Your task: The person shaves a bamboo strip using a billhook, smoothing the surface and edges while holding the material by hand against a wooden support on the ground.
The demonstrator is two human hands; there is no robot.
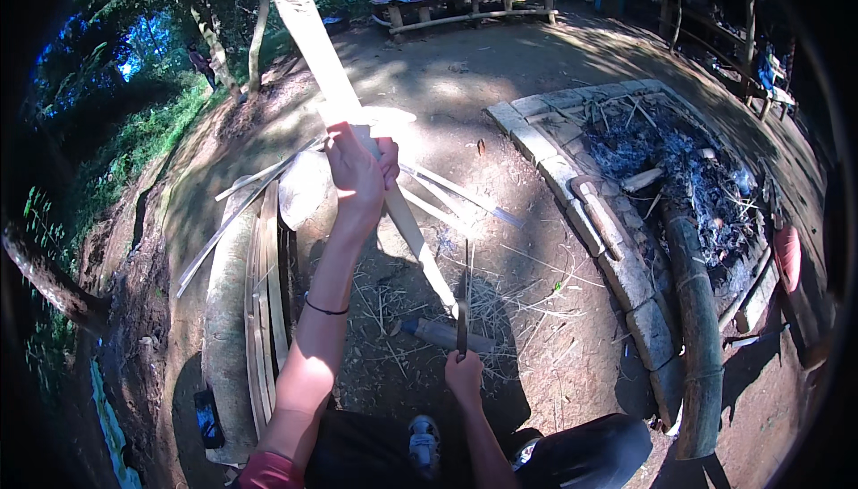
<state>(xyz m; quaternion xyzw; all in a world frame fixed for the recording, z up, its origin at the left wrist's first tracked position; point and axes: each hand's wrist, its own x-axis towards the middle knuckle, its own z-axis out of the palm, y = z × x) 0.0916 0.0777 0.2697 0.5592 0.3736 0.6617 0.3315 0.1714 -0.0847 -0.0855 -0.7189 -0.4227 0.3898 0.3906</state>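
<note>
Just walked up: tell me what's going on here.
A person sits outdoors on bare dirt working a long pale bamboo slat. The left hand grips it upright, its lower end down near the right hand, which holds a dark knife. Cut strips lie stacked to the left, shavings litter the ground, and a stone-edged fire pit full of ash sits to the right.

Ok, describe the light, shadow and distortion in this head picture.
Head view: hard sun bleaches the bamboo slat held by the left hand; dappled tree shade covers the dirt ground; the right hand with its knife sits in shadow; fisheye bends the stone edging, and the corners go black.
</note>
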